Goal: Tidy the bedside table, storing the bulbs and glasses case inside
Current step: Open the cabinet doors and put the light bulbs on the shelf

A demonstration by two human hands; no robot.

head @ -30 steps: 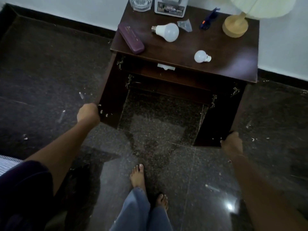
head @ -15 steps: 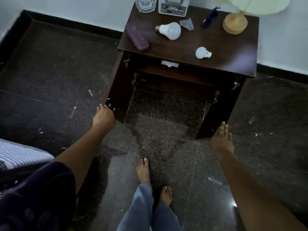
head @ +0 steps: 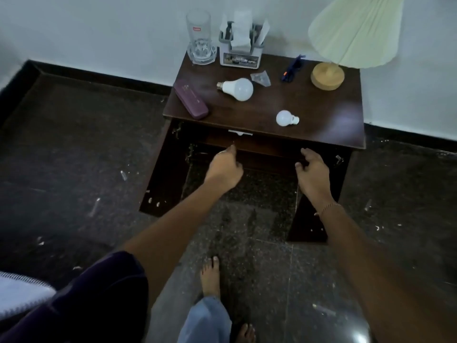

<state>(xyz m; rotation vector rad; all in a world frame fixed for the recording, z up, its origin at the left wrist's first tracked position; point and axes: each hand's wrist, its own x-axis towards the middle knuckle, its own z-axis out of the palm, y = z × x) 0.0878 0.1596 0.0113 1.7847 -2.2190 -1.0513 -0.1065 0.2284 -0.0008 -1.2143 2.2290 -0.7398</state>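
The dark wooden bedside table [head: 321, 115] stands against the wall with both lower doors swung wide. On its top lie a purple glasses case [head: 191, 99] at the left, a large white bulb [head: 236, 89] in the middle and a small white bulb [head: 286, 118] near the front. My left hand [head: 223, 167] reaches toward the drawer front [head: 267, 144] below the top, fingers loosely curled and holding nothing. My right hand [head: 312, 173] is beside it, fingers apart, at the same drawer front. The cupboard's inside is dark.
At the back of the tabletop stand a drinking glass [head: 200, 38], a grey organiser box [head: 241, 52], a crumpled wrapper [head: 261, 78], a blue tool [head: 293, 69] and a lamp [head: 327, 75]. The left door [head: 160, 174] and right door [head: 319, 219] jut onto the littered floor. My bare feet [head: 210, 278] are below.
Both hands have let go of the opened door edges and moved up and inward to the drawer front. The view has shifted closer to the table.
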